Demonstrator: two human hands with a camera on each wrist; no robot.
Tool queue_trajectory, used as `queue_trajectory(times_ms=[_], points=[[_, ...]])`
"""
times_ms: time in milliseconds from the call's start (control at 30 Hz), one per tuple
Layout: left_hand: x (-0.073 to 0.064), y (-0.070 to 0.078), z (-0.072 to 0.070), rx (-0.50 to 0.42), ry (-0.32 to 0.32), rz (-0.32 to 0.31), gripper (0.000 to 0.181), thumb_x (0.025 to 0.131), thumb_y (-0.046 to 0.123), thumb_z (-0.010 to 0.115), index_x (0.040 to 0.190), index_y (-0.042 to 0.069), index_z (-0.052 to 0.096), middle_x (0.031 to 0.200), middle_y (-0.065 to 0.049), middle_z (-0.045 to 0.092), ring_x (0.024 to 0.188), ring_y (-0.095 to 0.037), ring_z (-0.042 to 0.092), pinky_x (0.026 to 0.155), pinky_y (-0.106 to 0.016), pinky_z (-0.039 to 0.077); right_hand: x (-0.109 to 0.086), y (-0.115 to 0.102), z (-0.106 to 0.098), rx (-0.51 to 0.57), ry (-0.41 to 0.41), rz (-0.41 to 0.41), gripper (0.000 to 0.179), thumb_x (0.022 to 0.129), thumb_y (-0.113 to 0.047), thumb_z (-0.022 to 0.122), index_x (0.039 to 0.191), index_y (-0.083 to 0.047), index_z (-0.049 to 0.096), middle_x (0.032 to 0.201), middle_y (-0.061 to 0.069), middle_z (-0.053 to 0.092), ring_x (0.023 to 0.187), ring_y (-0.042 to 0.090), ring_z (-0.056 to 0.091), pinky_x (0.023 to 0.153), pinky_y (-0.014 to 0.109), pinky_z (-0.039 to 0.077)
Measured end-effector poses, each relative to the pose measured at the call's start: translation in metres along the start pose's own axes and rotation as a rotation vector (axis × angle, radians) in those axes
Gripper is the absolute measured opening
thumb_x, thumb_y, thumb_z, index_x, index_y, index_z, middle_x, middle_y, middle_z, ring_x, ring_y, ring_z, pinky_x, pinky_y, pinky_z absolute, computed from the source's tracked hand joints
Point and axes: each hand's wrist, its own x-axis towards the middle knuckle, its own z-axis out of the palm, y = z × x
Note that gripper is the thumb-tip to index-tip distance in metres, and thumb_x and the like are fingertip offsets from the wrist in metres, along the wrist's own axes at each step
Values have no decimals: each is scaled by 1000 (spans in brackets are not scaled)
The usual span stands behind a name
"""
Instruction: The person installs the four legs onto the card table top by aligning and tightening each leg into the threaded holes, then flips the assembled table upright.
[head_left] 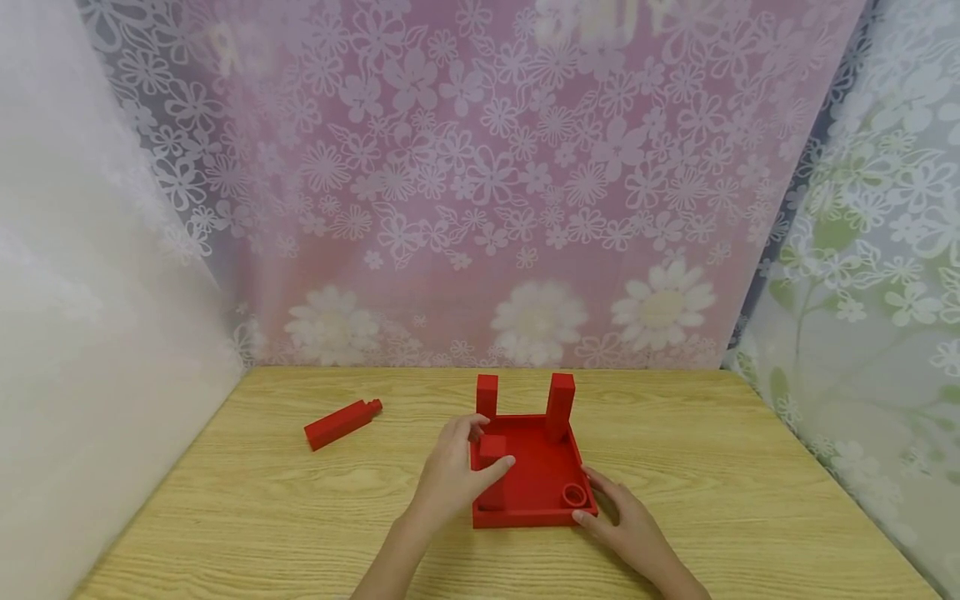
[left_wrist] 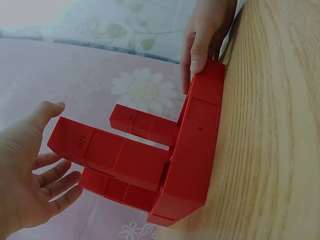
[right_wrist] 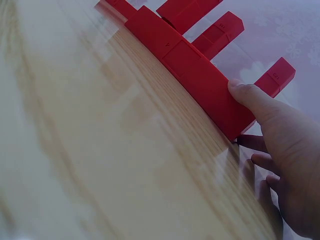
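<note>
Head view: The tray [head_left: 536, 518] sits flat on the counter [head_left: 247, 517], below the centre of the view. Three legs stand upright in it: front-left leg [head_left: 492, 450], rear-left leg [head_left: 487, 396] and rear-right leg [head_left: 560, 408]. The front-right corner carries only a ring [head_left: 574, 496]. The loose leg [head_left: 337, 425] lies on its side on the counter, to the left and well apart from the tray. The left hand [head_left: 450, 475] is placed around the front-left leg; the right hand [head_left: 630, 533] is at the front-right corner.

Left wrist view: The left hand's thumb and fingers [left_wrist: 55, 182] are spread about the front-left leg, here marked 120. A gap shows between thumb and leg; whether any finger touches the rear-left leg behind cannot be told.

Right wrist view: The right hand grips the tray's corner, thumb on the front wall, other fingers around the side. Their tips are partly hidden.

Risks, in my judgement: a careless sweep of the left hand could knock the front-left leg askew if it is poorly seated; its seating cannot be verified. Should the right hand slacken, a sideways push could slide the tray across the counter. The right hand's closeness to the ring may obstruct fitting there.
</note>
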Motion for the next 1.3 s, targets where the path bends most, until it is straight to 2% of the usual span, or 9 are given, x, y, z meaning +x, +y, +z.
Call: queue_trajectory(times_ms=[133, 233, 367, 600, 800, 967, 1100, 1200, 1300], points=[[-1, -1, 0, 6, 22, -13, 41, 79, 35, 72, 105, 14, 49, 95, 7, 45, 89, -20, 49, 70, -27, 44, 0, 0, 0, 1, -2, 0, 69, 78, -43, 70, 135, -13, 47, 128, 12, 50, 121, 35, 40, 95, 58, 29], [0, -1, 0, -10, 14, -9, 36, 79, 33, 72, 101, 15, 50, 94, 9, 46, 86, -17, 49, 68, -26, 43, 0, 0, 0, -1, -3, 6, 69, 78, -44, 69, 136, -14, 46, 128, 12, 50, 122, 35, 40, 95, 58, 29], [1, -2, -2, -33, -27, 10, 31, 81, 26, 70, 106, 13, 55, 97, 9, 49, 87, -14, 48, 70, -27, 44, 0, 0, 0, 1, -5, 13, 69, 78, -44, 69, 136, -14, 46, 128, 12, 50, 122, 35, 39, 95, 58, 28], [1, -1, -5, -68, -103, 32, 31, 84, 13, 57, 115, 15, 61, 115, 4, 54, 110, -19, 46, 86, -42, 43, -1, -2, -1, 1, -9, 20, 69, 78, -45, 69, 136, -14, 46, 129, 14, 49, 122, 37, 39, 95, 59, 28], [1, -1, -5, -83, -115, 69, 33, 84, 6, 52, 115, 14, 62, 113, 4, 56, 108, -17, 48, 89, -43, 41, -1, -3, -1, -1, -14, 34, 70, 78, -45, 69, 136, -16, 45, 129, 13, 50, 122, 36, 39, 95, 59, 28], [-1, 3, -3, -40, -61, 36, 35, 84, 23, 63, 118, 14, 56, 112, 2, 53, 108, -18, 46, 86, -42, 42, -1, -2, -1, -3, -16, 36, 70, 78, -45, 69, 137, -15, 45, 129, 13, 50, 122, 36, 38, 95, 59, 28], [-2, 6, 2, 58, 33, 5, 45, 78, 41, 70, 109, 14, 50, 102, 1, 51, 93, -14, 48, 75, -32, 45, 0, -2, -1, -3, -15, 34, 70, 78, -46, 69, 137, -15, 45, 130, 13, 49, 123, 37, 38, 95, 59, 27], [-2, 5, 5, 107, 84, -10, 45, 75, 44, 72, 99, 14, 48, 94, 2, 49, 82, -12, 46, 66, -26, 43, 0, -2, -1, -3, -14, 34, 70, 78, -46, 69, 137, -15, 45, 130, 13, 49, 123, 36, 38, 95, 59, 27], [-1, 3, 6, 104, 99, -20, 42, 75, 40, 74, 95, 15, 48, 89, 3, 48, 78, -15, 46, 61, -24, 41, 0, -2, -1, -2, -14, 33, 70, 78, -45, 69, 136, -15, 45, 130, 13, 49, 123, 36, 38, 96, 58, 28]])
